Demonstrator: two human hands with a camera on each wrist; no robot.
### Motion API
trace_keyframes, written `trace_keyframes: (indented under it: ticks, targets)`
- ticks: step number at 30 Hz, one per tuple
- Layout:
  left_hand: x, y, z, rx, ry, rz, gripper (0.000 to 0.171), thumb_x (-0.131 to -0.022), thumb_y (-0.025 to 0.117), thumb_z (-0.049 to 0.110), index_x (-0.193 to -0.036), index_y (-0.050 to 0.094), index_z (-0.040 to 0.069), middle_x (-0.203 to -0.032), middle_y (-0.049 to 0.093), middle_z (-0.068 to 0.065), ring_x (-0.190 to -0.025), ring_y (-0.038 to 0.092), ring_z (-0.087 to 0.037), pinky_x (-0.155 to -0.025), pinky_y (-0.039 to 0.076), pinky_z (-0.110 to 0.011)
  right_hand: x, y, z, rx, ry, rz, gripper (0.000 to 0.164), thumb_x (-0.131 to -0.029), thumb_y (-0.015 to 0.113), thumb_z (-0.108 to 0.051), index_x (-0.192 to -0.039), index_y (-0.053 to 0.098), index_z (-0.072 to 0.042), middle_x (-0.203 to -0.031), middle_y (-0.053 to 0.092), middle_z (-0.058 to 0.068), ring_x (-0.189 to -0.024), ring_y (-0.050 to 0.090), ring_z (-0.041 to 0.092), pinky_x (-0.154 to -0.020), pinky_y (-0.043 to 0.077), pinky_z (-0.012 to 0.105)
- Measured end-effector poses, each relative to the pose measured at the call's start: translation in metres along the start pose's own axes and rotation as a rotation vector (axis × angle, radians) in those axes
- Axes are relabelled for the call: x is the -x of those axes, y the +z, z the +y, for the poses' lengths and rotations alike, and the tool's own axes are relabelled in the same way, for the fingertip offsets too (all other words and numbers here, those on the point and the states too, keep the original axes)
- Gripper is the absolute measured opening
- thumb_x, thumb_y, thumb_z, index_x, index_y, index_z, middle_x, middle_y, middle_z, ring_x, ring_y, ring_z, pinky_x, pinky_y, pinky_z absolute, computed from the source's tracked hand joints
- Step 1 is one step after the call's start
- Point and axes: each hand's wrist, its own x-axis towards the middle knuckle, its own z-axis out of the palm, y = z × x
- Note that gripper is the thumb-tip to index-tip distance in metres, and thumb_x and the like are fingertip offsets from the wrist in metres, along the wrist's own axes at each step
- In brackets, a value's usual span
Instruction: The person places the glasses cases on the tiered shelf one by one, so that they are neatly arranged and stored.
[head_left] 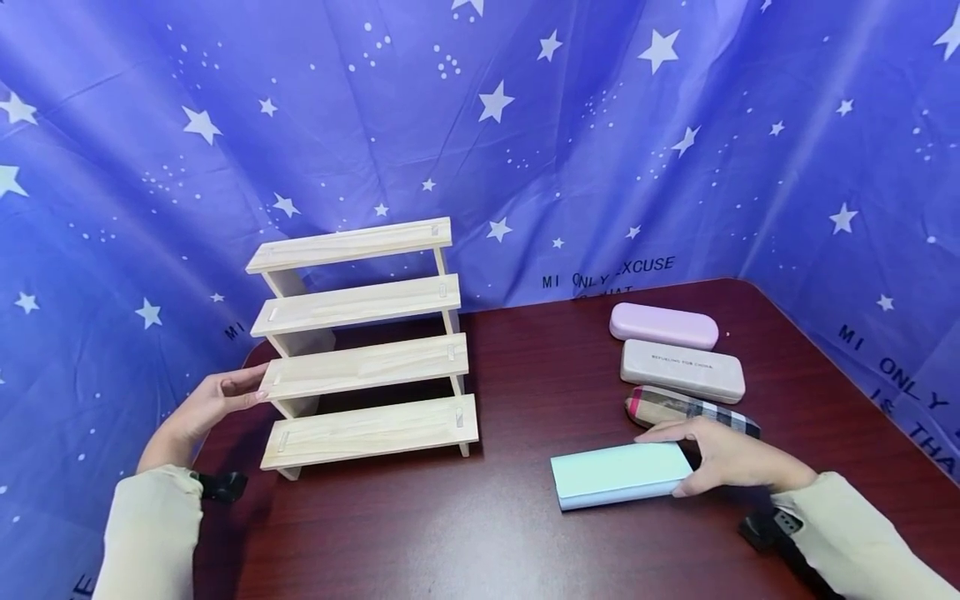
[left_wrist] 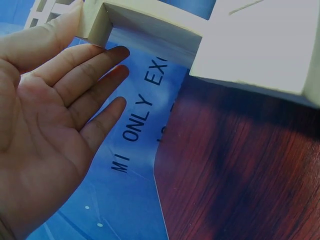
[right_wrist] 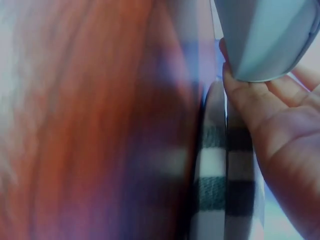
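A four-tier wooden step rack (head_left: 367,365) stands left of the middle on the table. My left hand (head_left: 210,408) pinches the left end of its second board from the bottom; in the left wrist view the thumb and forefinger (left_wrist: 75,55) meet the board's end while the other fingers stretch out. On the right, my right hand (head_left: 723,457) grips the right end of a light blue glasses case (head_left: 622,473), thumb on the near side and fingers on the far side. In the right wrist view that case (right_wrist: 270,35) sits between the fingers, beside the plaid case (right_wrist: 212,165).
Behind my right hand lie a plaid glasses case (head_left: 675,406), a white one (head_left: 682,369) with printed lettering and a lilac one (head_left: 663,326), in a row toward the back. A blue star-patterned curtain (head_left: 570,167) encloses the dark red table (head_left: 480,533).
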Motion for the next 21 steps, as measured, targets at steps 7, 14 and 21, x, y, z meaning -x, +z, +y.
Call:
trace_keyframes:
  ticks: [7, 14, 21]
  targets:
    - [0.001, 0.005, -0.004, 0.053, -0.003, 0.016, 0.059, -0.092, 0.061, 0.015, -0.140, 0.035, -0.008, -0.109, 0.061, 0.024, -0.102, 0.051, 0.013, -0.082, 0.037, -0.008, 0.004, -0.008, -0.001, -0.032, 0.049, 0.032, 0.060, -0.067, 0.082, -0.016, -0.123, 0.063, -0.014, -0.119, 0.062, -0.002, -0.104, 0.051, 0.000, -0.079, 0.044, 0.016]
    - [0.000, 0.006, -0.008, 0.085, 0.035, 0.030, 0.056, -0.091, 0.060, 0.010, -0.139, 0.038, -0.008, -0.107, 0.061, 0.026, -0.101, 0.053, 0.012, -0.082, 0.038, -0.008, 0.005, -0.022, -0.005, -0.044, 0.070, 0.094, 0.060, -0.067, 0.083, -0.013, -0.124, 0.062, -0.014, -0.120, 0.061, -0.007, -0.096, 0.055, 0.004, -0.075, 0.044, 0.018]
    - [0.000, 0.008, -0.008, 0.115, 0.095, 0.034, 0.053, -0.091, 0.059, 0.004, -0.137, 0.038, -0.010, -0.110, 0.061, 0.025, -0.102, 0.054, 0.010, -0.083, 0.039, -0.007, 0.003, -0.038, -0.007, 0.019, 0.063, 0.149, 0.054, -0.068, 0.083, -0.010, -0.119, 0.066, -0.014, -0.116, 0.064, -0.007, -0.097, 0.053, 0.001, -0.076, 0.042, 0.015]
